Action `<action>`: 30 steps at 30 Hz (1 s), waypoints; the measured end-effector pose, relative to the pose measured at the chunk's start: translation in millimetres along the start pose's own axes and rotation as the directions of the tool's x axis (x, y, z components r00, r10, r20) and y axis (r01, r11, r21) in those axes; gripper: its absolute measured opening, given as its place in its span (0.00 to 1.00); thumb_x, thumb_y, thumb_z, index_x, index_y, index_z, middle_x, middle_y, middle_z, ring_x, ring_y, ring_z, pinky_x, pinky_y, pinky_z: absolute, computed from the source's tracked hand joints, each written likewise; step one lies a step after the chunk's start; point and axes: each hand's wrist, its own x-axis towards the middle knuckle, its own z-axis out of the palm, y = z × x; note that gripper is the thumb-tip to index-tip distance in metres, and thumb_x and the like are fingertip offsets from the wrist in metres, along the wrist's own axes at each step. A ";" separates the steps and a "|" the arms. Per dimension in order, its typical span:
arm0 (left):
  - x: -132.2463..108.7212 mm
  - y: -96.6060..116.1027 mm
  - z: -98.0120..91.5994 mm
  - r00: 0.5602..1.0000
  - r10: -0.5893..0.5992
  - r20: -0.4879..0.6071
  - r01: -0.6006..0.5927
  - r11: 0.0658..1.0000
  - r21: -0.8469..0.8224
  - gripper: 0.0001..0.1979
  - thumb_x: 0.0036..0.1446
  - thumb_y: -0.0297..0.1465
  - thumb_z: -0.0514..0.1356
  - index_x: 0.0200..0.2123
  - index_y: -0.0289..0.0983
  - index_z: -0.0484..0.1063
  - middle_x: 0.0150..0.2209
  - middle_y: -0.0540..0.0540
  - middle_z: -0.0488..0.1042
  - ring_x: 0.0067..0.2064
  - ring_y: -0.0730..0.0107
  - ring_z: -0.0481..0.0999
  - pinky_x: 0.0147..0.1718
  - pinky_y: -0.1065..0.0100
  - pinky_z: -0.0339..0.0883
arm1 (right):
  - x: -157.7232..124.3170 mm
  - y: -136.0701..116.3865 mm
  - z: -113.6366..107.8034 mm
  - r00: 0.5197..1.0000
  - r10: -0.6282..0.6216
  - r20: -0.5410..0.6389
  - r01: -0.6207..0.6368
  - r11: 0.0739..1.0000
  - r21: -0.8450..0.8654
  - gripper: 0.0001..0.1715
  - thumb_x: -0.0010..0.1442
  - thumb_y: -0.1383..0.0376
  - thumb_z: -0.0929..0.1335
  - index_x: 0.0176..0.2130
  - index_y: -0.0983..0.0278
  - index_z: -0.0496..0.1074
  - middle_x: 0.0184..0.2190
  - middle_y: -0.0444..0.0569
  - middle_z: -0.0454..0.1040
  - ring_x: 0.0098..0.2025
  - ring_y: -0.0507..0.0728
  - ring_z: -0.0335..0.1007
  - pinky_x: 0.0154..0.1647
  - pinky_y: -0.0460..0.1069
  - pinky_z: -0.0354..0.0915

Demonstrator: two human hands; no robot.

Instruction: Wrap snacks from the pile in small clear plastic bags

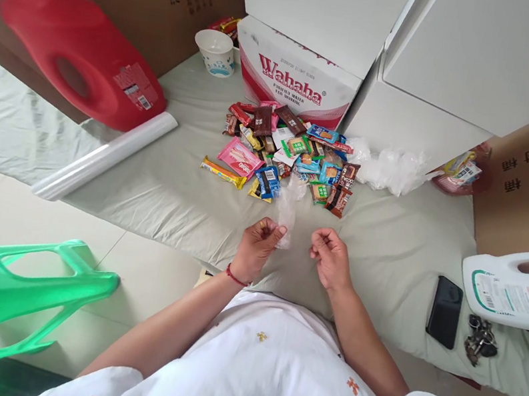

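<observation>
My left hand (259,246) pinches a crumpled clear plastic bag (288,203), which stands up limply from my fingers toward the snacks. To the right of it, my right hand (330,258) hovers with its fingers curled together; whether anything small is between them I cannot make out. Just beyond both hands lies a heap of wrapped snacks, among them a pink wafer packet (241,157), a yellow stick packet (223,172), a blue packet (268,182) and brown cocoa packets (338,199). More crumpled clear bags (394,169) lie right of the heap.
A Wahaha carton (295,75) and paper cup (216,53) stand behind the heap. Left are a red jug (74,31), a plastic roll (106,155) and a green stool (20,292). A phone (445,312), keys (481,340) and white detergent bottle (518,288) lie right.
</observation>
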 end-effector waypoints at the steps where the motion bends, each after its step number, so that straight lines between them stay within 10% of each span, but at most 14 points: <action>1: 0.8 0.1 -1.3 1.000 0.001 -0.018 -0.001 1.000 -0.001 0.25 0.47 0.51 0.71 0.27 0.40 0.64 0.21 0.58 0.60 0.20 0.79 0.56 0.19 0.73 0.52 | 0.1 -1.9 -1.0 1.000 0.013 -0.008 -0.013 1.000 0.022 0.19 0.52 0.49 0.78 0.31 0.58 0.74 0.25 0.39 0.65 0.25 0.50 0.57 0.25 0.46 0.60; 8: -5.4 -8.5 6.5 0.994 -0.005 0.109 0.006 1.000 -0.006 0.27 0.52 0.57 0.66 0.26 0.39 0.65 0.19 0.57 0.59 0.20 0.79 0.54 0.19 0.72 0.48 | -8.1 1.7 20.2 0.961 0.034 0.276 -0.007 0.995 -0.097 0.23 0.48 0.54 0.81 0.42 0.57 0.77 0.37 0.44 0.76 0.39 0.54 0.70 0.37 0.48 0.70; 22: 6.4 -13.8 -20.9 0.992 -0.013 -0.127 0.008 0.999 -0.039 0.24 0.59 0.54 0.63 0.27 0.40 0.63 0.22 0.57 0.56 0.22 0.77 0.55 0.20 0.73 0.54 | 0.8 2.4 -31.6 0.966 0.223 -0.130 -0.174 0.935 0.309 0.22 0.42 0.57 0.83 0.30 0.62 0.75 0.25 0.39 0.66 0.26 0.47 0.57 0.23 0.41 0.57; 26: 3.8 -12.3 -28.6 0.997 0.060 -0.042 -0.066 0.986 -0.151 0.22 0.57 0.50 0.67 0.27 0.38 0.69 0.26 0.53 0.67 0.29 0.77 0.67 0.29 0.74 0.65 | -4.6 0.2 -44.3 0.986 0.140 -0.094 -0.126 0.981 0.147 0.19 0.48 0.55 0.81 0.31 0.62 0.76 0.26 0.41 0.67 0.28 0.48 0.59 0.25 0.43 0.59; 30: -3.7 4.4 -32.4 0.985 -0.019 0.172 0.094 0.892 -0.442 0.14 0.57 0.44 0.70 0.34 0.40 0.75 0.52 0.46 0.78 0.51 0.61 0.79 0.49 0.60 0.74 | -0.1 -7.0 -52.9 0.990 0.031 -0.136 -0.031 1.000 -0.003 0.22 0.55 0.45 0.76 0.38 0.59 0.78 0.38 0.47 0.76 0.38 0.53 0.69 0.36 0.47 0.68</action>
